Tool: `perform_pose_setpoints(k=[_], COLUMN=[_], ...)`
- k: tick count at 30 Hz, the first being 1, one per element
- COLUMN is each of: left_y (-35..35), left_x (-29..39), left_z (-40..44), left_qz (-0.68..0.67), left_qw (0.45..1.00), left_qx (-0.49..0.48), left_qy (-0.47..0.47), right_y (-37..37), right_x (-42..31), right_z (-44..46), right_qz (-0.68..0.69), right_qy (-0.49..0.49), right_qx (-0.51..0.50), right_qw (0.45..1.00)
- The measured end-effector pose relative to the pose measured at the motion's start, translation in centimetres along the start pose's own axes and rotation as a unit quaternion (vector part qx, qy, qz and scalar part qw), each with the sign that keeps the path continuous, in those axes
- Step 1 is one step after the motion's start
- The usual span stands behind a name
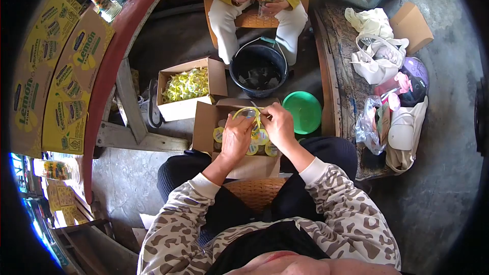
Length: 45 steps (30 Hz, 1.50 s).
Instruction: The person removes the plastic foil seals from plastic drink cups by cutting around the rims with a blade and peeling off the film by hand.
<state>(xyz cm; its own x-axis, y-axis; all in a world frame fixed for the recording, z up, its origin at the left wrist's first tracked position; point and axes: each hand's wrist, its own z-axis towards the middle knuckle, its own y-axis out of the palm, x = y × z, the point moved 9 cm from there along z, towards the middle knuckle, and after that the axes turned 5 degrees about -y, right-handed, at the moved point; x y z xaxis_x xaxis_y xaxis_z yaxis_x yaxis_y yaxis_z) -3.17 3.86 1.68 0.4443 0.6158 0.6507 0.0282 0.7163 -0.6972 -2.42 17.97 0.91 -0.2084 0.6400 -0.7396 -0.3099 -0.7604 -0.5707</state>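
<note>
My left hand (236, 136) is closed around a clear plastic cup (248, 113) with a yellow rim. At the cup's right side, the fingers of my right hand (279, 124) are pinched together on a yellow strip (257, 120) along the rim. A thin pale piece shows near those fingertips, too small to name. Below both hands stands an open cardboard box (204, 122) that holds several cups with yellow-and-white lids (252, 147). My hands hide part of the box and its cups.
A box (175, 108) of yellow strips stands to the left. Ahead are a black bucket (259, 89) and a seated person (254, 0) holding another cup. A green basin (302, 112) lies right, beside a bench with bags (376, 61). Lemon-drink cartons (76, 86) line the left table.
</note>
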Motion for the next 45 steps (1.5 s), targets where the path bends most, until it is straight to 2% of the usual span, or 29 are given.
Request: perform_pose_setpoints(k=[1, 5, 7, 17, 23, 26, 28, 30, 33, 35, 37, 39, 42, 45], left_y=[-0.1, -0.5, -0.7, -0.7, 0.0, -0.1, -0.2, -1.0, -1.0, -0.7, -0.4, -1.0, -1.1, -1.4], left_x=[-0.2, -1.4, -1.3, -1.2, -1.5, -0.3, 0.8, 0.9, -0.3, -1.2, -1.8, -1.4, -1.8, -1.5], left_z=[0.1, 0.4, 0.4, 0.6, 0.6, 0.3, 0.3, 0.6, 1.0, 1.0, 1.0, 1.1, 1.3, 1.6], left_qz=[0.004, -0.051, -0.071, -0.116, -0.081, -0.090, -0.099, -0.100, -0.085, -0.100, -0.115, -0.078, -0.074, -0.067], left_qw=[1.000, 0.998, 0.996, 0.992, 0.995, 0.996, 0.995, 0.995, 0.996, 0.994, 0.991, 0.996, 0.995, 0.995], left_qx=[0.000, 0.008, 0.020, 0.037, -0.019, -0.004, -0.003, 0.022, -0.003, -0.010, -0.016, 0.022, 0.020, 0.010], left_qy=[-0.005, -0.044, -0.041, -0.033, -0.061, -0.013, -0.011, 0.012, -0.028, -0.050, -0.073, -0.038, -0.059, -0.067], right_y=[-0.7, -1.4, -1.7, -0.4, 0.0, -0.4, -0.4, -0.6, -0.4, -0.4, -0.5, -0.6, -1.3, -1.9], right_x=[-0.7, -2.3, -3.5, -2.5, -2.1, -2.1, 0.3, 0.3, -0.1, -1.5, -1.6, -1.6, -1.8, -3.5], right_z=[0.0, -0.3, -0.3, -0.2, -0.1, 0.3, 0.7, 0.8, 0.6, 0.5, 0.6, 0.7, 0.7, 0.5], right_qz=[-0.016, -0.012, -0.032, -0.060, -0.066, -0.106, -0.009, 0.020, 0.071, 0.051, 0.033, 0.017, -0.006, -0.034], right_qy=[-0.026, -0.039, -0.086, -0.086, -0.074, -0.088, 0.000, -0.008, 0.015, -0.042, -0.046, -0.049, -0.059, -0.102], right_qx=[0.027, 0.016, 0.031, 0.001, 0.002, 0.026, 0.038, 0.046, 0.010, -0.007, 0.000, 0.011, 0.039, 0.051], right_qw=[0.999, 0.999, 0.995, 0.995, 0.995, 0.990, 0.999, 0.999, 0.997, 0.998, 0.998, 0.999, 0.997, 0.993])
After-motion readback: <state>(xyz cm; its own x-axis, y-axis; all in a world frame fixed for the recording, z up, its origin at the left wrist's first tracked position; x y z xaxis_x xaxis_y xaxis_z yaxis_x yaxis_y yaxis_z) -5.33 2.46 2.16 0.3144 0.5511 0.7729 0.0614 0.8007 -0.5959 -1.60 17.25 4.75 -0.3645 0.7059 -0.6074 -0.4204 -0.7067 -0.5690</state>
